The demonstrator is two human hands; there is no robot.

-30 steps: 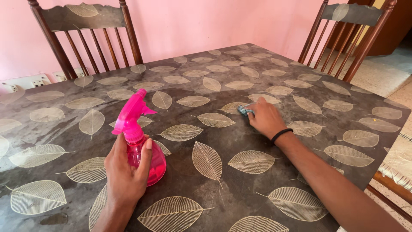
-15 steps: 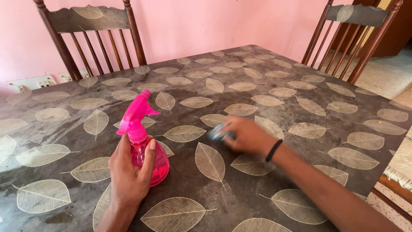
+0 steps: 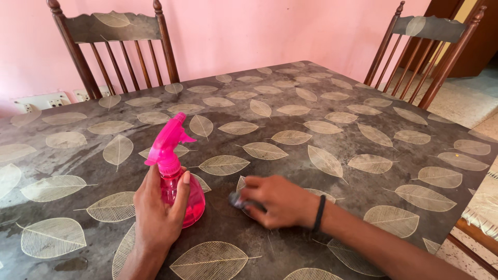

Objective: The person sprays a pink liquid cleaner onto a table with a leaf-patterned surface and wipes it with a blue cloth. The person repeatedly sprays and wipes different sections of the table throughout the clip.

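Right hand (image 3: 280, 201) presses a cloth (image 3: 237, 199) onto the table (image 3: 363, 135); left hand (image 3: 158, 218) grips the sprayer (image 3: 174, 176). I judge wiping partly done; damp streaks remain.

Both forearms bare, no sleeves; right hand (image 3: 280, 201) has thin black wristband (image 3: 319, 212); left hand (image 3: 158, 218) plain.

No labels, signs or screens in view; only container is pink spray bottle (image 3: 179, 194), translucent rounded body, opaque pink trigger head pointing right, no label visible on it; stands upright on leaf-patterned table top (image 3: 363, 135), near front edge, left of centre; left hand (image 3: 155, 215) wrapped round its body from behind; right hand (image 3: 277, 201) just beside it, apart from bottle.
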